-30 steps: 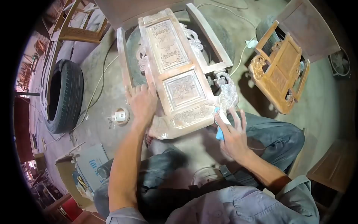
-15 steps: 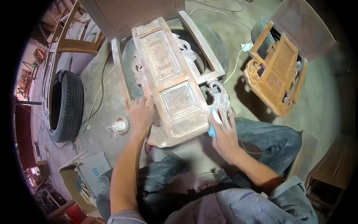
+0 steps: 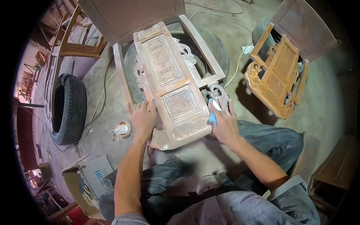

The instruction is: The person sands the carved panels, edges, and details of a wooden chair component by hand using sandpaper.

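Note:
A carved wooden chair (image 3: 180,106) lies tilted on its back in front of me, its pale, dusty back panel facing up. My left hand (image 3: 143,119) grips the left edge of that panel, fingers curled over the frame. At the right edge, my right hand (image 3: 225,123) presses a small folded blue-and-white piece (image 3: 213,118) against the scrollwork (image 3: 216,91). Whether that piece is cloth or abrasive sheet I cannot tell. The fingers partly cover it and the carving below. Beneath the chair lies a tyre (image 3: 219,48).
A second, browner carved chair (image 3: 279,77) rests at the right. On the left stand an upright tyre (image 3: 73,108) and a wooden frame (image 3: 80,48). A small round container (image 3: 123,129) sits by my left arm, near a cardboard box (image 3: 77,191). Cables (image 3: 100,99) cross the floor.
My right hand has shifted slightly up along the scrollwork with the blue-and-white piece. My left hand keeps its place on the panel edge. The view has tilted a little.

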Action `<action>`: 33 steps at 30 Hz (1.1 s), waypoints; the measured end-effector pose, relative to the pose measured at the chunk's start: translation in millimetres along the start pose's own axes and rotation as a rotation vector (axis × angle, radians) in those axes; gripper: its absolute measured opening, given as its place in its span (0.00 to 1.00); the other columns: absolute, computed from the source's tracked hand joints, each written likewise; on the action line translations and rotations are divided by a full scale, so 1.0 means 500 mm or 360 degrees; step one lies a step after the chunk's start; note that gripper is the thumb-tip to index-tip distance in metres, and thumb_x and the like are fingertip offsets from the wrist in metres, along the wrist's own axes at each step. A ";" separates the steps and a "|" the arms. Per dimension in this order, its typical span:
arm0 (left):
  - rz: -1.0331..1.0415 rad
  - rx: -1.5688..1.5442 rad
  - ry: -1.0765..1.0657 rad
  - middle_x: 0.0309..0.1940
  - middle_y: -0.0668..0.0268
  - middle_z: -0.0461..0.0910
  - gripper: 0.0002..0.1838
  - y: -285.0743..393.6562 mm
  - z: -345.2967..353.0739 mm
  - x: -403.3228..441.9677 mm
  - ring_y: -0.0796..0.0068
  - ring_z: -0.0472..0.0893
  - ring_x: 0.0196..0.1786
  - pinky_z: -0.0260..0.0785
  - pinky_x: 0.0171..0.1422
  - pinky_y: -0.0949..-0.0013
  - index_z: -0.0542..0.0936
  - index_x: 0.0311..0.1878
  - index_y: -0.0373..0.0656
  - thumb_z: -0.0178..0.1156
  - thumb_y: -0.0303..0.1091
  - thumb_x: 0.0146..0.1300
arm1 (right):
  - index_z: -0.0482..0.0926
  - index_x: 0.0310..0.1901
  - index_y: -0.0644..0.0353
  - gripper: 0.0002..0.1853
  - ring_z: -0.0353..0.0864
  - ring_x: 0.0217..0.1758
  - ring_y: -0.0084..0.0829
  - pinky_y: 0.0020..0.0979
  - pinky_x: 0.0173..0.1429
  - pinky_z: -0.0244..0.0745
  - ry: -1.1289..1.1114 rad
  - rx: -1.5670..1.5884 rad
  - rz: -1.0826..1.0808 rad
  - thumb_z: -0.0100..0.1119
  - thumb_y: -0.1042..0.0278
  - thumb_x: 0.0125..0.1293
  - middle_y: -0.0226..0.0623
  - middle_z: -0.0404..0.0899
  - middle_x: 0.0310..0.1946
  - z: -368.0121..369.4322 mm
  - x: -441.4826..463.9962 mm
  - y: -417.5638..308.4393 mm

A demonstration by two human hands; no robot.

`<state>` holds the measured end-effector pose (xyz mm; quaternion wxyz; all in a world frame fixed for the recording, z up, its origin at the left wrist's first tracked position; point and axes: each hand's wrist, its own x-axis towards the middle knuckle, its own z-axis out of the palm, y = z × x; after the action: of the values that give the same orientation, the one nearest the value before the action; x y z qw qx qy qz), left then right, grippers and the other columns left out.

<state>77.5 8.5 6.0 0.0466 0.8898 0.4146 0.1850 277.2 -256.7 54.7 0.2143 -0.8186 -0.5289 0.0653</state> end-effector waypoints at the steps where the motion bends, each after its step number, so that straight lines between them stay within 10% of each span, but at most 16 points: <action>1: -0.0021 0.0002 -0.0018 0.42 0.53 0.91 0.25 0.006 0.001 -0.002 0.54 0.86 0.54 0.47 0.89 0.40 0.91 0.48 0.39 0.55 0.51 0.82 | 0.70 0.77 0.71 0.37 0.69 0.83 0.61 0.67 0.89 0.47 0.0038 -0.0024 -0.0075 0.64 0.76 0.65 0.62 0.84 0.63 -0.005 -0.024 -0.002; 33: -0.0049 0.0011 -0.0020 0.39 0.51 0.89 0.25 0.014 -0.008 0.005 0.52 0.86 0.51 0.50 0.88 0.40 0.90 0.42 0.37 0.57 0.51 0.80 | 0.74 0.73 0.74 0.36 0.71 0.81 0.59 0.61 0.90 0.52 -0.0012 -0.0154 -0.0318 0.71 0.66 0.66 0.64 0.82 0.65 0.024 0.024 -0.044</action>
<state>82.3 5.6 11.8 0.0489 0.8847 0.4284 0.1773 260.0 -235.0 54.6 0.1780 -0.7709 -0.6112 0.0211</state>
